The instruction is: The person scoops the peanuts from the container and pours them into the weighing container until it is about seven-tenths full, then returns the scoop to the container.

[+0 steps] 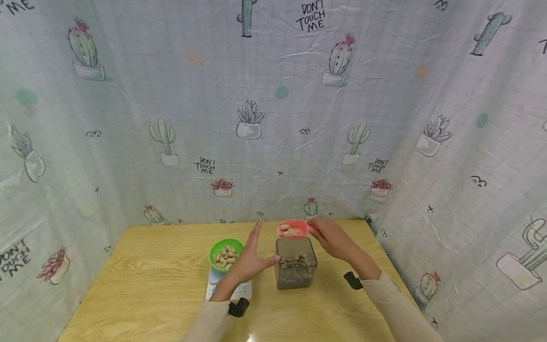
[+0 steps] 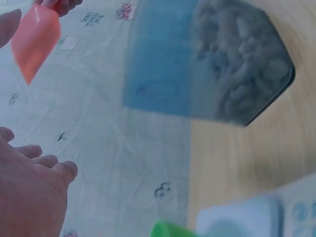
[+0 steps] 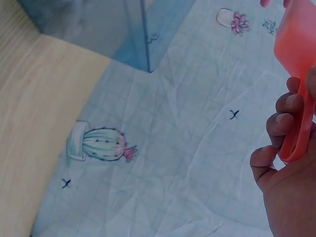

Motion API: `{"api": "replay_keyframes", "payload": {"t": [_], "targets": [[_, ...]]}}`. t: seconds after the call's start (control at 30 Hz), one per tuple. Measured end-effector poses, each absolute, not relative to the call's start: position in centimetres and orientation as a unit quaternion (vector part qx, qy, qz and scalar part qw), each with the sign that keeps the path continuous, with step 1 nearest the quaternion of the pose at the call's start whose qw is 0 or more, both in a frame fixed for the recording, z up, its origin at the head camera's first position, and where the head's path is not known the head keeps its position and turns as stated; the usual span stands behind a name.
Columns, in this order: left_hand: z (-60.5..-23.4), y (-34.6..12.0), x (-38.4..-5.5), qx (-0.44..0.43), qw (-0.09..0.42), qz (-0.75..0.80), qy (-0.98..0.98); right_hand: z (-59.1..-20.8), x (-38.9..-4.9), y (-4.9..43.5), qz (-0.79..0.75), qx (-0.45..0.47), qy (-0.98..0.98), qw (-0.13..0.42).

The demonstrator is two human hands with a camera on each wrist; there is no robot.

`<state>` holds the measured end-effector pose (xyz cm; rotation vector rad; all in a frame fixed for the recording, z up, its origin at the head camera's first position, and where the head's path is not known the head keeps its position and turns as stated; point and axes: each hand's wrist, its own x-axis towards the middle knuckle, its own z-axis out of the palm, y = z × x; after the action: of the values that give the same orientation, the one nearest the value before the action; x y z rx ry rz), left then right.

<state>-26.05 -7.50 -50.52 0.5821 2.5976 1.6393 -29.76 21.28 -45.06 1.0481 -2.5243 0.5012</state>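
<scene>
My right hand [image 1: 332, 239] grips the handle of a pink scoop [image 1: 302, 229], which holds a few peanuts [image 1: 288, 231] above the back of a clear grey bin [image 1: 297, 278]. In the right wrist view, the fingers curl round the looped scoop handle [image 3: 298, 131]. More peanuts lie in the lower part of the bin. My left hand [image 1: 249, 262] is spread, thumb near the bin's left rim and the other fingers pointing up, with nothing in it. Left of that hand, a green bowl [image 1: 213, 251] with peanuts sits on a white kitchen scale [image 1: 211, 290].
The wooden table [image 1: 149, 280] carries the bin and scale. A curtain [image 1: 273, 156] printed with cacti stands behind it and along both sides. Black wrist straps [image 1: 238, 308] show on both arms.
</scene>
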Motion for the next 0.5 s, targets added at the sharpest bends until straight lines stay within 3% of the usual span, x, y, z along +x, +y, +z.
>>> {"api": "replay_keyframes", "payload": {"t": [0.5], "targets": [[-50.8, -14.6, -24.7, 0.161, -0.054, 0.489, 0.855, -44.9, -30.6, 17.4, 0.198, 0.365, -0.898, 0.145]]}}
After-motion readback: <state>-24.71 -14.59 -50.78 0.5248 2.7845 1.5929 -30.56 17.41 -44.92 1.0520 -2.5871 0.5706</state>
